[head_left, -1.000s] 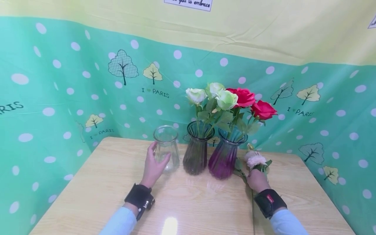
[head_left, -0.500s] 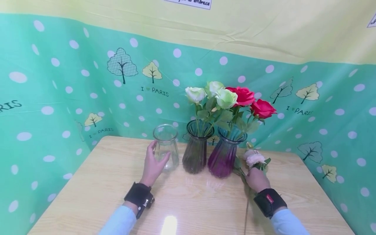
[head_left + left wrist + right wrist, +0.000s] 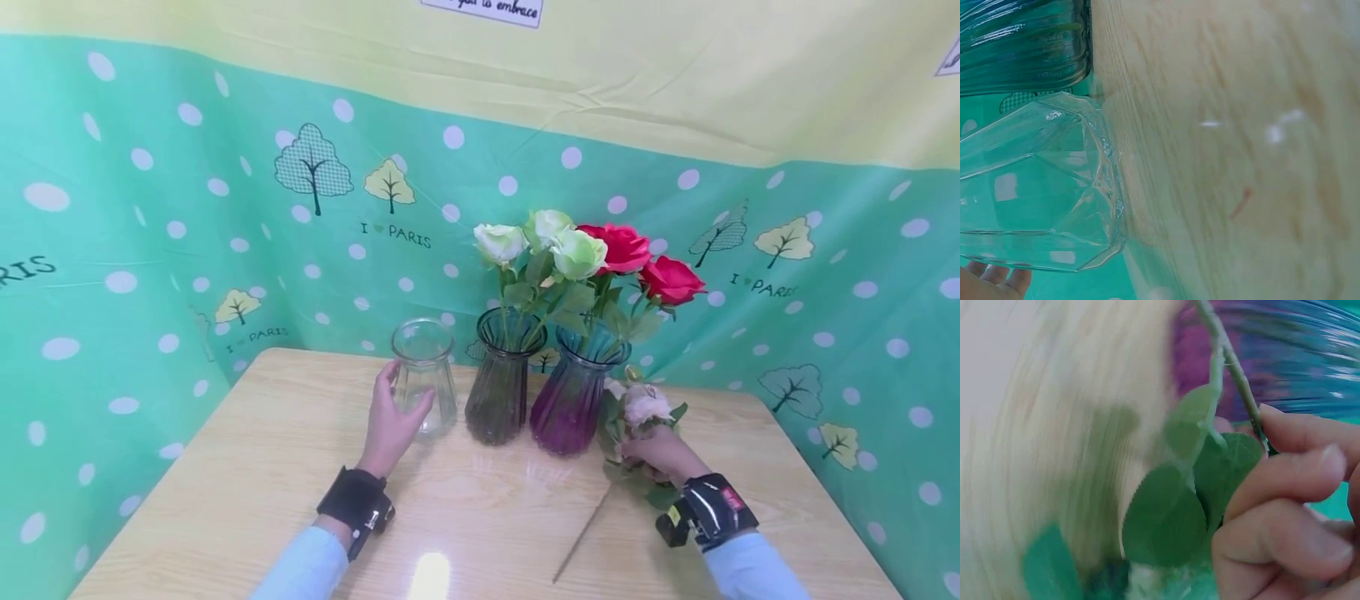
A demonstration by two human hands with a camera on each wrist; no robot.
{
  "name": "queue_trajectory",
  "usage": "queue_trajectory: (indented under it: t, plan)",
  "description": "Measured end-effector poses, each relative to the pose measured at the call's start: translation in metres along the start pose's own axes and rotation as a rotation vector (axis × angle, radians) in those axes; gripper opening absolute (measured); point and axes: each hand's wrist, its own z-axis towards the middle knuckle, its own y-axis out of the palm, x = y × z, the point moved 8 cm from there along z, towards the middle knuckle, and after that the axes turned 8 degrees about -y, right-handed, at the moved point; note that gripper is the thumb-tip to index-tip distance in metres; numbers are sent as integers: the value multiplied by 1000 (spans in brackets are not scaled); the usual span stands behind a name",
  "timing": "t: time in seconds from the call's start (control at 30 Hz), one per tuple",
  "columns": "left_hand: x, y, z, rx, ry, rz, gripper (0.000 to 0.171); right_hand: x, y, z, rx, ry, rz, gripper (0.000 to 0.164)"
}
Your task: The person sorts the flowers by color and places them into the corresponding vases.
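At the clear glass vase (image 3: 442,392), my left hand (image 3: 392,429) holds the left side, thumb in front and fingers round the back. The left wrist view shows its fingertips (image 3: 1016,281) at the vase's wall. My right hand (image 3: 663,454) pinches the stem (image 3: 1235,369) of a pale pink artificial flower (image 3: 647,406) between thumb and fingers. Green leaves (image 3: 1163,519) hang beside those fingers. The bare stem end (image 3: 581,533) slants down toward the front left. Another pale bloom (image 3: 615,387) shows just behind; whether it is gripped too, I cannot tell.
A grey ribbed vase (image 3: 497,404) with white-green roses (image 3: 577,252) stands right of the clear one. Beside it, a blue-purple vase (image 3: 570,408) holds red roses (image 3: 672,280), close to my right hand. A patterned cloth (image 3: 405,283) hangs behind the wooden table (image 3: 480,517).
My right wrist has turned, and the stem's lower end has swung from pointing straight toward me to the left. The pink bloom has shifted slightly left. My left hand stays at the clear vase.
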Motion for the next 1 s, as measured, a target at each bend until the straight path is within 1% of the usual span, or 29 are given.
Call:
queue_trajectory:
  t: [0.03, 0.1, 0.17, 0.23, 0.33, 0.43, 0.57, 0.67, 0.77, 0.87, 1.0]
  plan:
    - [0, 0, 0, 1, 4, 3, 76, 2, 1, -1, -36, 7, 83, 17]
    - [0, 1, 0, -1, 5, 3, 76, 2, 5, -3, -115, -11, 246, 15]
    - [1, 1, 0, -2, 8, 5, 76, 4, 8, -7, -166, -5, 397, 12]
    - [1, 1, 0, -4, 7, 5, 77, 5, 9, -11, -196, -2, 507, 15]
    - [0, 2, 1, -5, 6, 6, 76, 8, 10, -16, -210, 9, 638, 21]
    - [0, 3, 1, -7, 5, 8, 77, 8, 10, -24, -236, 5, 717, 26]
    - [1, 2, 1, -4, 12, 12, 77, 3, 13, -36, -262, -15, 780, 29]
    - [1, 1, 2, -3, 18, 10, 77, -7, 16, -46, -280, -47, 841, 33]
    - [1, 0, 3, -3, 17, 8, 78, -23, 20, -53, -291, -96, 912, 37]
    - [0, 0, 3, -8, 11, 8, 79, -38, 22, -57, -239, -130, 956, 36]
    - [0, 1, 3, -11, 10, 13, 82, -52, 21, -60, -110, -133, 989, 27]
